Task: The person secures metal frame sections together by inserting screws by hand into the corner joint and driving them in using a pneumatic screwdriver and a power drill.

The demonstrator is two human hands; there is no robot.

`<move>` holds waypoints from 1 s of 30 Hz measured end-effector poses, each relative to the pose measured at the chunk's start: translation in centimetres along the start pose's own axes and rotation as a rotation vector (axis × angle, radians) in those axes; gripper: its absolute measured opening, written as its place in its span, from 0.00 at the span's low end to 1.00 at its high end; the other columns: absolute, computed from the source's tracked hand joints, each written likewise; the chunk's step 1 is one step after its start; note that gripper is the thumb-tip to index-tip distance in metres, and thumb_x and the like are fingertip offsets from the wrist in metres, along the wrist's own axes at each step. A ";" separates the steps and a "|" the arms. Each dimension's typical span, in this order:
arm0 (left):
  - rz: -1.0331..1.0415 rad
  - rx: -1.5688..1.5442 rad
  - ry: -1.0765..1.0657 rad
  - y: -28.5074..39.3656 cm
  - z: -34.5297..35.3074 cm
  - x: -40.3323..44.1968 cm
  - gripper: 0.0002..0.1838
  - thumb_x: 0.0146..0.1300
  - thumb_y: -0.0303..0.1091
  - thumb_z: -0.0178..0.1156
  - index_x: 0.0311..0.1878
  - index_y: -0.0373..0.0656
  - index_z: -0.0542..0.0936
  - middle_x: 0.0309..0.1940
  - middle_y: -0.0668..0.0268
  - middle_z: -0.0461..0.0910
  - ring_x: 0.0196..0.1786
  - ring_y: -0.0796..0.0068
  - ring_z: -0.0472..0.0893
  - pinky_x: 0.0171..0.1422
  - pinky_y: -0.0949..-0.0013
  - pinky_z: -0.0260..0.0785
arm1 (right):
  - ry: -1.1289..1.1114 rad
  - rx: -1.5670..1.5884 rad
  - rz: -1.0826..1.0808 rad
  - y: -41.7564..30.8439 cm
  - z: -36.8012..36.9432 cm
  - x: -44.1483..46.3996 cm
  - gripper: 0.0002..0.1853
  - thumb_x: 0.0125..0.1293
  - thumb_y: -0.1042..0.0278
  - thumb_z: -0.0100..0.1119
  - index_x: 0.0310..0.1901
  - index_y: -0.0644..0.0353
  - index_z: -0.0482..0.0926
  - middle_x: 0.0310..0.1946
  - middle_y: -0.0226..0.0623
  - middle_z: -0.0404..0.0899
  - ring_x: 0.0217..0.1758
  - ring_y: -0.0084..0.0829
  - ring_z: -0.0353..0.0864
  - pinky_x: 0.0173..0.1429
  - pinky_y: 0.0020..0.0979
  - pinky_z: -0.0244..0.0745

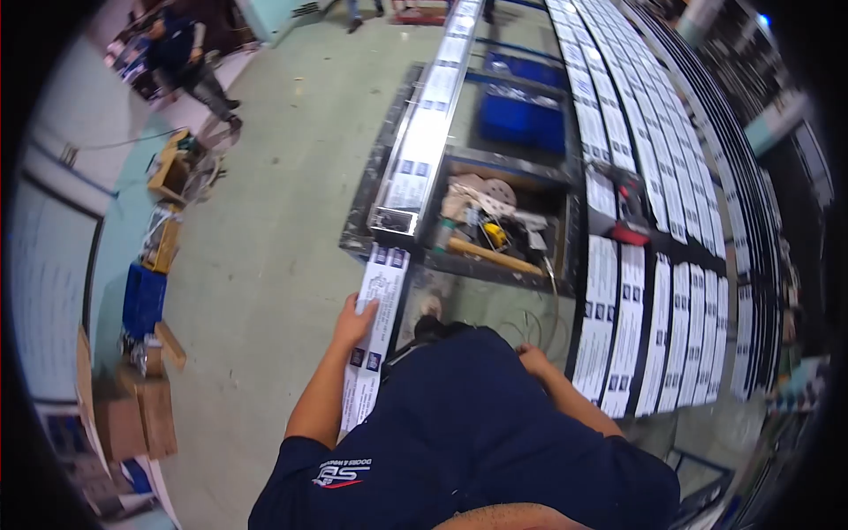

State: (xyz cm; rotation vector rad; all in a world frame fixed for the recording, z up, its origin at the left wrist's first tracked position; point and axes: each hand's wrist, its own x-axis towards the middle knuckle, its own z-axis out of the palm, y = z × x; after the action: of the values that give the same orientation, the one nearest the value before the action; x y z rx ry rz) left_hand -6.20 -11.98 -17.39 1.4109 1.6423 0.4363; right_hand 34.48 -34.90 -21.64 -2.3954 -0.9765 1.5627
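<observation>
My left hand (355, 321) is closed round the near edge of a long profile (387, 281) wrapped in white printed film, with the thumb on its upper face. This profile slopes down along my left side, and its far end meets a boxy metal profile (413, 181) lying on the dark bench frame. My right hand (532, 360) is low in front of my body on the right, small in view, with its fingers curled. Whatever it may hold cannot be made out. A thin looped hose (555, 309) hangs just beyond it.
An open bench compartment (565, 208) holds sanding discs, a yellow tool and a wooden handle. A red and black power tool (629, 212) lies on rows of film-covered profiles (649, 291) to the right. Boxes (146, 300) line the left wall. Another person (185, 57) stands far left.
</observation>
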 end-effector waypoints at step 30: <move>0.406 -0.004 0.494 8.1 4.9 3.5 0.77 0.33 0.53 0.88 0.84 0.39 0.50 0.82 0.45 0.56 0.83 0.43 0.58 0.86 0.45 0.48 | 0.306 -0.743 -0.983 -42.5 -5.4 4.8 0.48 0.53 0.40 0.77 0.67 0.69 0.76 0.61 0.61 0.82 0.67 0.57 0.80 0.70 0.51 0.74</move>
State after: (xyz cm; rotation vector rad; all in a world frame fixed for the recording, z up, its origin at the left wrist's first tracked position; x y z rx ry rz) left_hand 2.76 -7.84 -15.35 1.7338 1.7189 1.0912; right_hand 21.29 2.46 -4.73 -1.7698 -2.4068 0.4955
